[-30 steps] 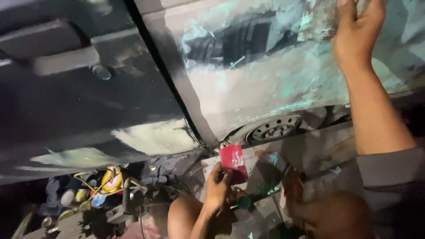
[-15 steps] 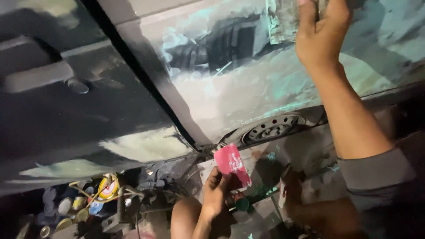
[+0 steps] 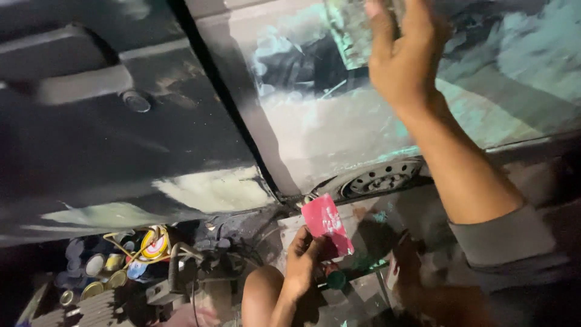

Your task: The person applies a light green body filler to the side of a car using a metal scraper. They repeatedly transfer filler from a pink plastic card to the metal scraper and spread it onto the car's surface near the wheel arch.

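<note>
Where the right hand gripped: fingers were spread and pressed flat over a grey-green abrasive sheet, pinning it against the car panel; the thumb was hidden.
Sheet's lie: flat on the panel, under and just left of the fingers; its long axis seemed to run upward, the top being cut off by the frame.
Change at that grip: within the last second the hand and sheet had slid sideways along the panel toward the dark door seam, so, as I judge it, a rubbing stroke was under way rather than a pause.
Left hand: well below the right, closed on the lower edge of a red flat card, much as a second before.
Card's heading: its long axis stood near upright, the free end leaning slightly left and pointing up toward the wheel.
Beyond the grips: pale filler patches lay left of the card on the door's lower edge.
Farther left, low: a cluster of small tins.
</note>
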